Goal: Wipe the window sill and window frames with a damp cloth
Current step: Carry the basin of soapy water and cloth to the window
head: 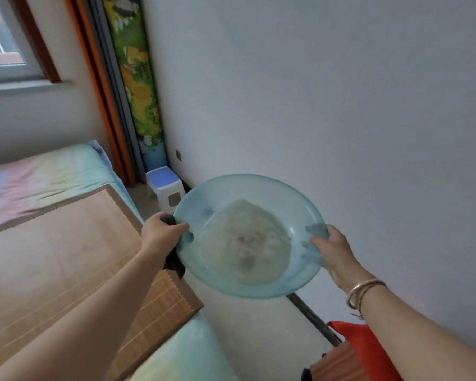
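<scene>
Both hands carry basin (248, 287) between bed (66, 243) and wall (341, 105).

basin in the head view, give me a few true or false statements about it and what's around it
1. Both hands hold the basin by its rim. True: the left hand grips the left edge, the right hand the right edge.
2. The basin is opaque red. False: it is translucent pale blue-green.
3. The left hand also holds a dark cloth against the rim. True.
4. The basin rests on the stool. False: it is held in the air, with the stool on the floor beyond it.
5. The window is at upper right. False: it is at upper left, above the bed.
</scene>
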`<action>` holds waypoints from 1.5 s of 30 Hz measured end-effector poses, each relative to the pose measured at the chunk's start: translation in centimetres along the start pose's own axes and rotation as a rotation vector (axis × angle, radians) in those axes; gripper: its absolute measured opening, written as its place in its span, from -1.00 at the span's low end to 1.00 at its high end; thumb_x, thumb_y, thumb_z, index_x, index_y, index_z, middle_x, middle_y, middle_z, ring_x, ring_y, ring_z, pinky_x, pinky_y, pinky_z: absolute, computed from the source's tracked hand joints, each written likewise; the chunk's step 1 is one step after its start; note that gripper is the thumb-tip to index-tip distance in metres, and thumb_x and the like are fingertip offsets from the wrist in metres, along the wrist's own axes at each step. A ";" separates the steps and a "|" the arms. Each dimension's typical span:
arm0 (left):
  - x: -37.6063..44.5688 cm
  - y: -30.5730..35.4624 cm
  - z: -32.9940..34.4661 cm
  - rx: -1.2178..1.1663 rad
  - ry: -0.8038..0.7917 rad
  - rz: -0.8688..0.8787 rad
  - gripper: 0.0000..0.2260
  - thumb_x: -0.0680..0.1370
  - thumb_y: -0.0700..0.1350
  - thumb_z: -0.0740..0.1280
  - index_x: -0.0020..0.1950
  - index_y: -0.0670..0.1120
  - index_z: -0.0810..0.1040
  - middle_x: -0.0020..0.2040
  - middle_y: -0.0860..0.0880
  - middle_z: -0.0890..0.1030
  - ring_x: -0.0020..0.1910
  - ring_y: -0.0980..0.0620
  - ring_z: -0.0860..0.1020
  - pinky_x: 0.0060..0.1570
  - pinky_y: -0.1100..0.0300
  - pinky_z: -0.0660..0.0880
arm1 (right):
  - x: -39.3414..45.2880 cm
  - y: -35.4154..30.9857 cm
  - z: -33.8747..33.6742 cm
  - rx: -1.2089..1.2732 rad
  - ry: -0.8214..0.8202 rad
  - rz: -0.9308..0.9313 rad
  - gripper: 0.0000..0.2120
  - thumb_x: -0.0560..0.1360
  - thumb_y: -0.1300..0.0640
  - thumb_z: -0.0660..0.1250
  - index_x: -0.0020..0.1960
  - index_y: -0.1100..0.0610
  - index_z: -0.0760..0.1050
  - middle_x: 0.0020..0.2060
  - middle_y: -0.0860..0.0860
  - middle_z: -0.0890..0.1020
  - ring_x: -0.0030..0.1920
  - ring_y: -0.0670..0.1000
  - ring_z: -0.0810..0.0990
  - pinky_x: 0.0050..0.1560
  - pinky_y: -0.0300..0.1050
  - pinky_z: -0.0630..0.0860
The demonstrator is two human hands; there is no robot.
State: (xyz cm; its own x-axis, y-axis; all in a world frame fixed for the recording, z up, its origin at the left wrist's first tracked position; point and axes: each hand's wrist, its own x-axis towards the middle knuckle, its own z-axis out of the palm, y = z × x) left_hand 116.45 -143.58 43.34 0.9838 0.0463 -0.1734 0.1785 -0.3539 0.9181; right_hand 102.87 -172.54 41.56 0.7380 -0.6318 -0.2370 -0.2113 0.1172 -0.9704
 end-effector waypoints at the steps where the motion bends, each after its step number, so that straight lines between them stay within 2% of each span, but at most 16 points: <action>1: 1.0 0.3 0.8 0.004 0.028 -0.003 -0.81 0.40 -0.17 0.47 -0.02 -0.10 0.57 -0.13 -0.05 0.57 -0.19 0.02 0.52 -0.17 0.11 0.50 | 1.8 -0.4 0.1 0.002 -0.023 -0.004 -0.76 0.50 0.41 0.21 0.06 0.15 0.47 0.11 0.10 0.53 0.10 0.20 0.58 0.00 0.15 0.58; 5: 4.1 1.5 3.1 0.028 0.117 -0.049 -0.80 0.32 -0.15 0.51 -0.11 -0.09 0.60 -0.16 -0.08 0.61 -0.17 -0.05 0.56 -0.06 0.00 0.59 | 8.0 -1.6 0.5 -0.026 -0.105 -0.032 -0.80 0.51 0.35 0.25 0.02 0.08 0.48 0.07 0.09 0.55 0.07 0.18 0.59 0.02 0.19 0.59; 11: 8.0 3.4 4.6 -0.001 0.264 -0.130 -0.81 0.29 -0.16 0.50 -0.13 -0.11 0.61 -0.15 -0.15 0.63 -0.11 -0.14 0.60 -0.06 -0.08 0.61 | 16.8 -3.9 3.5 -0.097 -0.275 -0.049 -0.82 0.52 0.28 0.27 0.09 0.11 0.49 0.02 0.13 0.58 0.03 0.15 0.61 0.04 0.20 0.58; 16: 11.7 4.7 5.0 0.015 0.304 -0.149 -0.82 0.31 -0.19 0.47 -0.13 -0.16 0.60 -0.14 -0.20 0.62 -0.10 -0.18 0.60 -0.09 -0.07 0.61 | 22.1 -4.2 7.0 -0.117 -0.347 0.000 -0.84 0.52 0.26 0.28 0.08 0.11 0.49 0.01 0.15 0.59 0.00 0.16 0.61 0.06 0.21 0.57; 21: 18.3 4.9 4.6 0.006 0.349 -0.176 -0.84 0.30 -0.20 0.46 -0.14 -0.16 0.60 -0.16 -0.18 0.61 -0.19 -0.09 0.56 -0.19 0.06 0.57 | 28.3 -5.0 12.4 -0.145 -0.421 0.023 -0.84 0.51 0.27 0.30 0.09 0.16 0.49 0.01 0.17 0.60 0.02 0.17 0.62 0.06 0.23 0.57; 31: 35.3 5.4 0.9 -0.013 0.428 -0.211 -0.90 0.35 -0.20 0.43 -0.17 -0.15 0.58 -0.17 -0.15 0.60 -0.23 -0.03 0.53 -0.32 0.17 0.47 | 41.4 -8.6 29.0 -0.181 -0.534 0.027 -0.88 0.54 0.26 0.29 0.06 0.17 0.51 -0.06 0.16 0.63 -0.05 0.19 0.64 0.03 0.22 0.58; 39: 54.4 6.1 -1.7 -0.037 0.524 -0.262 -0.83 0.33 -0.11 0.47 -0.15 -0.14 0.58 -0.18 -0.14 0.64 -0.18 -0.11 0.59 -0.13 0.00 0.56 | 56.1 -11.2 46.2 -0.190 -0.608 0.034 -0.86 0.52 0.32 0.26 0.02 0.15 0.51 -0.08 0.15 0.61 -0.11 0.16 0.61 0.02 0.15 0.57; 45: 66.1 5.0 -2.3 -0.078 0.592 -0.312 -0.82 0.38 -0.11 0.48 -0.12 -0.16 0.57 -0.16 -0.14 0.63 -0.14 -0.13 0.60 -0.09 0.01 0.54 | 66.0 -11.2 57.4 -0.232 -0.670 0.050 -0.82 0.48 0.32 0.27 0.05 0.17 0.50 -0.05 0.21 0.62 -0.15 0.18 0.62 -0.09 0.09 0.59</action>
State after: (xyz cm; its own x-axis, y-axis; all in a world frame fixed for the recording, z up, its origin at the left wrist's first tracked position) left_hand 182.46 -140.16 37.26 0.7259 0.6480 -0.2306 0.4353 -0.1734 0.8834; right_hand 190.78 -171.56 34.13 0.9435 -0.0144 -0.3311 -0.3311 -0.0796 -0.9402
